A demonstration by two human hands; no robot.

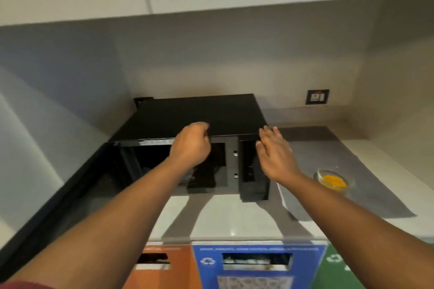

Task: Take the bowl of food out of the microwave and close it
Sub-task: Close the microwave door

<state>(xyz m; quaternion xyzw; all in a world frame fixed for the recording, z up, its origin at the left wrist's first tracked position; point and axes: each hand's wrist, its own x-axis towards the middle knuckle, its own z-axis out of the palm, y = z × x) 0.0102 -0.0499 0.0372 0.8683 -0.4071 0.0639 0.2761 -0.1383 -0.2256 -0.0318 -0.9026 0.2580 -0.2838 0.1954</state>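
The microwave [192, 115], a black unit, stood on the counter [225, 216] against the back wall. Its door [54, 195] was swung open to the left, and the dark cavity faced the camera.

The left hand [191, 145] was raised in front of the upper edge of the cavity opening. Its fingers were curled inward into a loose fist; whether anything was gripped inside it could not be determined. The right hand [276, 155] was positioned at the microwave's front right corner, beside the control panel [252, 166]. Its fingers were extended and spread, with nothing held. Contact between this hand and the housing could not be confirmed.

The bowl of food [333, 179], a clear glass vessel with yellow-orange contents, rested outside the microwave, to its right. It sat on a grey mat [352, 148] laid on the counter, apart from both hands and from the microwave body.

A wall socket [317, 96] was mounted on the back wall above the mat. Along the near edge of the counter, three labelled waste slots were visible: an orange panel [162, 265], a blue panel [256, 265] and a green panel [380, 267].
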